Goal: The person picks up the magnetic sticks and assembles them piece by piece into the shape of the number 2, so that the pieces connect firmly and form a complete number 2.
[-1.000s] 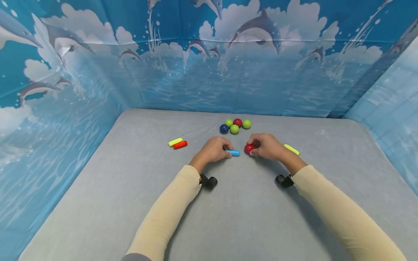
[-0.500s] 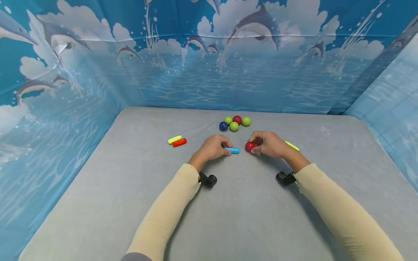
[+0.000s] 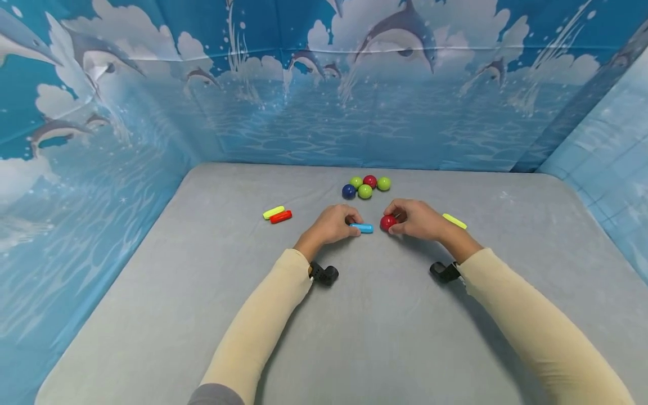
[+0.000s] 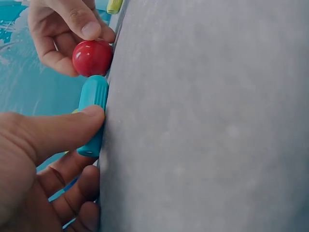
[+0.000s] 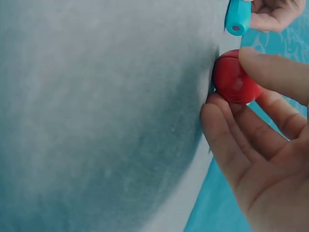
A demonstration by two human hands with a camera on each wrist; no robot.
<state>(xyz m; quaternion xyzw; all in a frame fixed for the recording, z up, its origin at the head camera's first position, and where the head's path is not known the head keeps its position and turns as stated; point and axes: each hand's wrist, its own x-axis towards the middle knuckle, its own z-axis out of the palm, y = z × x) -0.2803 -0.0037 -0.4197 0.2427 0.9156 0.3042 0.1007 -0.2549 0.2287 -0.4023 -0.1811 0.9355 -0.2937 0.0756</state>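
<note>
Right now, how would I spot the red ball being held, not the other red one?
Start at the grey table and find the cluster of five balls near its far edge. Just nearer, the right hand pinches a red ball, beside a blue stick; it alone sits between fingers.

red ball [image 4: 91, 58]: glossy, smooth | blue stick [image 4: 93, 108]: matt ribbed plastic | table cover [image 3: 385, 332]: grey matt cloth

1. We see a blue stick [image 3: 363, 228] and a glossy red ball [image 3: 387, 223].
2. Our sleeves [image 3: 263, 323] are plain beige.
3. The ball cluster [image 3: 365, 187] holds one navy, one red and three lime green.
4. A yellow stick [image 3: 273, 212] lies by a red stick [image 3: 280, 217].
5. The table [image 3: 379, 337] is plain grey.
6. The walls [image 3: 304, 112] show grey dolphins, white clouds and blue water.
</note>
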